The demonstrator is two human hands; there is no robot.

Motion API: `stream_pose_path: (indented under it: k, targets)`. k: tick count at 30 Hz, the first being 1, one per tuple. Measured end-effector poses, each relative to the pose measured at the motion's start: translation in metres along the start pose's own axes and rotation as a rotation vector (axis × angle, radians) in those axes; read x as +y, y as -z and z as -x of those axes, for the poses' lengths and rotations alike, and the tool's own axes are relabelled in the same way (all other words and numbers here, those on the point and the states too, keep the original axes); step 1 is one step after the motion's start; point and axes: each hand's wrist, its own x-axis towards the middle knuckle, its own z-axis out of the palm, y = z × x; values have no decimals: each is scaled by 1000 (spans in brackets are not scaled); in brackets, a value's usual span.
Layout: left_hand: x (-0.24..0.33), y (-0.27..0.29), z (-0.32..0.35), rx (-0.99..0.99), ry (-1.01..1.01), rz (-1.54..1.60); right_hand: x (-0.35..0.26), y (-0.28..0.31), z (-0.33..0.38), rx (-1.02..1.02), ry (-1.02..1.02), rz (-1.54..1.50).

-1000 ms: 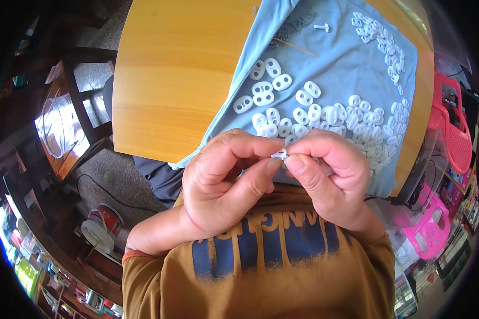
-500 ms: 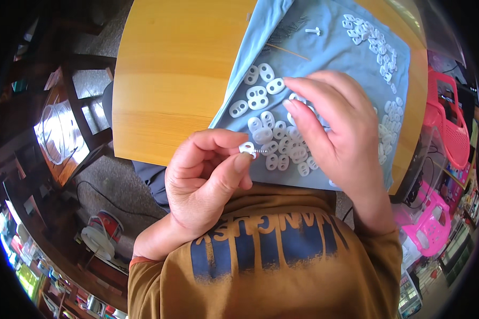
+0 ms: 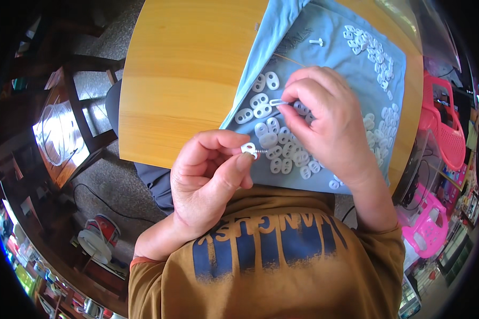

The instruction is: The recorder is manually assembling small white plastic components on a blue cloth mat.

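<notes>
My left hand [image 3: 210,175] pinches a small white plastic piece [image 3: 248,148] between thumb and forefinger. From its right side sticks out a thin metal coil spring [image 3: 261,151]. Up and to the right, my right hand [image 3: 330,119] has thumb and forefinger closed on a white oval piece [image 3: 275,102], seen nearly edge-on. It is raised over the light blue cloth [image 3: 330,69]. Below and around that hand lie many loose white two-hole ovals [image 3: 286,151], some partly hidden by the fingers.
The cloth covers the right part of a wooden table [image 3: 186,80]. Smaller white pieces [image 3: 375,53] are heaped at the far right. A dark tangle of springs [image 3: 294,41], a thin stick [image 3: 289,58] and a white T-shaped piece [image 3: 316,42] lie farther back. Pink plastic seats [image 3: 428,223] stand right of the table.
My right hand's fingers, apart before, have closed on a white oval piece, now held above the cloth. My left hand keeps the spring piece almost where it was. The view has shifted slightly.
</notes>
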Motion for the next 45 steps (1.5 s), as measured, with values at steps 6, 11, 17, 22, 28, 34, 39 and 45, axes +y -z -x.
stream_pose_path:
  k: [6, 11, 17, 22, 28, 34, 39, 45]
  targets:
    - [0, 3, -3, -57, 16, 58, 1, -2, 2, 44, 61, -67]
    - [3, -2, -6, -53, 20, 118, -15, 6, 6, 45, -93, -351]
    - [6, -12, -12, -125, -24, 223, -33, 28, 24, -141, -621, -1129]
    - [6, -10, -5, -162, -121, 133, -54, 19, 50, -246, -688, -1523]
    - [14, -7, 3, -94, -185, 109, -59, 11, 69, -308, -456, -1148]
    - [10, -13, 2, -86, -181, 73, -53, 15, 78, -98, -396, -1030]
    - [9, -25, 4, -2, -42, 65, -45, 31, 74, 1, -692, -1478]
    - [8, -39, -7, -108, 80, 138, -36, 37, 66, 281, -722, -1458]
